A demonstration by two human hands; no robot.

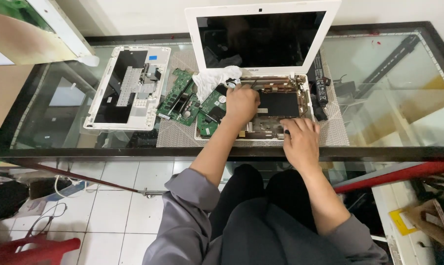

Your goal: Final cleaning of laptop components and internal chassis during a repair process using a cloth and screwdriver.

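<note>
Two bare hands work over a dark-framed glass-topped table (389, 103) above a white tiled floor (119, 196). At twelve o'clock stands an opened white plastic laptop (273, 105) on a grey woven mat (170, 132), its black screen upright. The left hand (241, 102) pinches a thin dark tool inside the laptop; the right hand (300, 140) rests flat on its front edge, holding nothing. At ten o'clock lie green circuit boards (182, 98), a crumpled white cloth (209, 81) and a detached white keyboard panel (126, 88) bearing a small blue sticker.

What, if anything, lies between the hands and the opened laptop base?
Nothing visible does. The left hand is already inside the laptop base, near the white cloth, and the right hand rests on its front edge.
</note>
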